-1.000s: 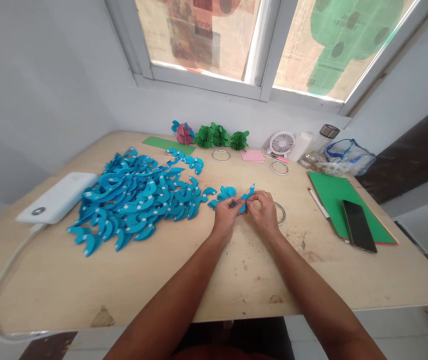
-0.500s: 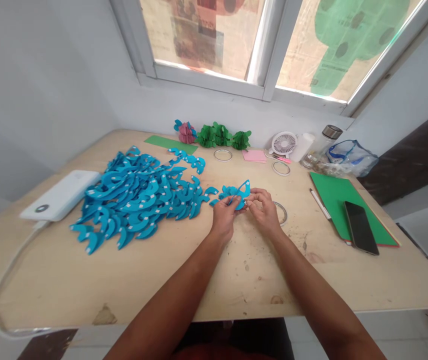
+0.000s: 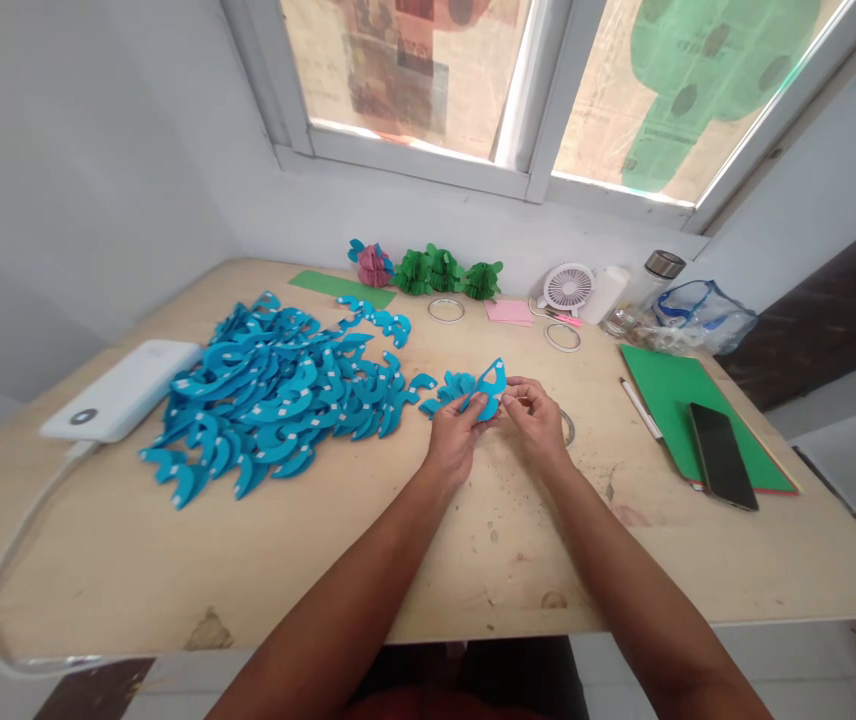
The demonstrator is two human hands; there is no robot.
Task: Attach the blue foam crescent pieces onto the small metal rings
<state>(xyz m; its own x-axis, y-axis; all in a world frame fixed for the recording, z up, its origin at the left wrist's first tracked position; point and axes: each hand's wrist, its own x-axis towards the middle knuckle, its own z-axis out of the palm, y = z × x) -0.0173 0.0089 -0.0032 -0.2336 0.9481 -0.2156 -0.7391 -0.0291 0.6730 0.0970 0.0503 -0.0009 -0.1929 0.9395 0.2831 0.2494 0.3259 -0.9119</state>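
Note:
A blue curved paper piece [image 3: 491, 388] with small white squares on it is held up above the table, its open loop showing. My left hand [image 3: 456, 437] is closed on its lower left part, thumb on top. At the piece's right edge, the fingers of my right hand [image 3: 540, 418] are pinched together against it; the fingertips partly hide what they grip. Just behind my left hand sits a small cluster of blue paper pieces [image 3: 452, 388]. A large heap of similar blue pieces [image 3: 285, 380] spreads to the left. One metal ring [image 3: 568, 428] lies partly hidden behind my right hand.
A white power bank [image 3: 124, 388] with a cable lies at the left. Along the back are green paper ornaments [image 3: 443, 270], a pink one [image 3: 374, 265], rings, a small fan [image 3: 569, 288] and a bottle [image 3: 657, 275]. At right, a phone [image 3: 722, 455] rests on green sheets [image 3: 657, 385].
The blue paper piece has turned to face me more and shifted slightly right. Both hands have moved a little to the right with it, and my right hand covers more of the ring.

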